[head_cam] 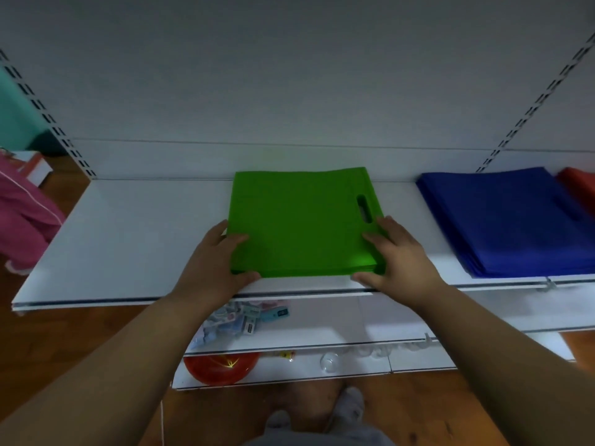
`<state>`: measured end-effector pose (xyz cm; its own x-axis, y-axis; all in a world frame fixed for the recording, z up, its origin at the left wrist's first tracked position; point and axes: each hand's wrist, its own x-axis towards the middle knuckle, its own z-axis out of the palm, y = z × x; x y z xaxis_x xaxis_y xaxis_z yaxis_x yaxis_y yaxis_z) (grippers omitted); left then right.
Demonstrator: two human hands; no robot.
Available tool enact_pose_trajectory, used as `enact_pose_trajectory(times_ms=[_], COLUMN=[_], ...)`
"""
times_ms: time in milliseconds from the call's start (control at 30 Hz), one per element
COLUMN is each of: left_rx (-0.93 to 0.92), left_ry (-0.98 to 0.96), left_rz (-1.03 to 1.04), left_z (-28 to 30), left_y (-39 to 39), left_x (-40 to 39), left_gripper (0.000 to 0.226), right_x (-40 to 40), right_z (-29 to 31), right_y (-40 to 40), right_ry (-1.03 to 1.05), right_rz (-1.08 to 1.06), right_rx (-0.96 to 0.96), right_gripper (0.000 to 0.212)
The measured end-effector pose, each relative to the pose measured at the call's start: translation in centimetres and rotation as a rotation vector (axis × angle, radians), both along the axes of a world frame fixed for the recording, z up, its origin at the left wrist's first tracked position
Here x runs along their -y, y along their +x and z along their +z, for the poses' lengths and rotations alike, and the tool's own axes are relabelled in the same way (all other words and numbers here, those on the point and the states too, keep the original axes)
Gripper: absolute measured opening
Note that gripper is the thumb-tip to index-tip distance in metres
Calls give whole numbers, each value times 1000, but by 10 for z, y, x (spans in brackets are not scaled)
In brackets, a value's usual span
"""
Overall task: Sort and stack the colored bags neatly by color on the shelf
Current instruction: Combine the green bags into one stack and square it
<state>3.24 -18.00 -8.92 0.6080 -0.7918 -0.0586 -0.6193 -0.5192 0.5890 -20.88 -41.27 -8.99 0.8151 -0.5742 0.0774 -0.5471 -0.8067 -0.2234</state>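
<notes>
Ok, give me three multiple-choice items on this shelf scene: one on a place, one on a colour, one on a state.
1. Where is the blue stack relative to the green stack?
A. To its right on the same shelf
B. To its left
C. On the shelf below

2. What colour shows at the far right edge, beyond the blue stack?
A. Yellow
B. Red
C. White

3. What are the hands doing with the green stack?
A. Both hang free of it
B. Only the right hand touches it
C. Left hand and right hand each grip a near corner

Answers:
1. A, as blue lies right of green on one board.
2. B, as a red stack peeks in there.
3. C, as fingers lie on top and thumbs at the front edge on both sides.
</notes>
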Motion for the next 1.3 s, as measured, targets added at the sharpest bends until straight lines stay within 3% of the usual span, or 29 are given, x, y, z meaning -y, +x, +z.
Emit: enact_pose_trajectory(times_ms=[200,267,433,533,667,733,800,833,967,1033,1167,1300], left_rx=[-69,-168,-943,-1271,-1315,-1362,-1424,-1450,-1426,-1403,-1354,-1341], left_ry=[35,-28,-427,-552,-455,-470,-543,-588,-664,-683,-712,-738], left_rz=[109,195,648,734,693,629,557,528,484,500,555,553], left_z=[2,5,13,22,26,24,20,18,11,11,11,10], left_y=[-11,-18,-13,-10,-16,-17,-22,-27,-44,-47,-44,-41], left_x=[4,5,7,11,15,15,14,15,23,27,32,32], left_gripper=[89,89,84,17,4,19,38,43,28,20,20,19], right_x=[-3,-11,-22,-30,-62,-85,-107,-118,-142,-140,-125,-102], right_z=[-8,-13,-20,-23,-30,-24,-11,-5,1,1,-7,-8], right_y=[2,2,6,7,17,31,47,55,81,85,79,60], right_ry=[-92,-162,-207,-227,-226,-45,326,531,1440,1730,1913,1745], right_rz=[-58,-36,-71,-107,-141,-161,-278,-348,-533,-565,-711,-803], right_rx=[42,105,159,215,400,510,545,529,724,835,1119,1283], right_gripper=[80,74,65,60,41,24,9,11,21,30,31,15])
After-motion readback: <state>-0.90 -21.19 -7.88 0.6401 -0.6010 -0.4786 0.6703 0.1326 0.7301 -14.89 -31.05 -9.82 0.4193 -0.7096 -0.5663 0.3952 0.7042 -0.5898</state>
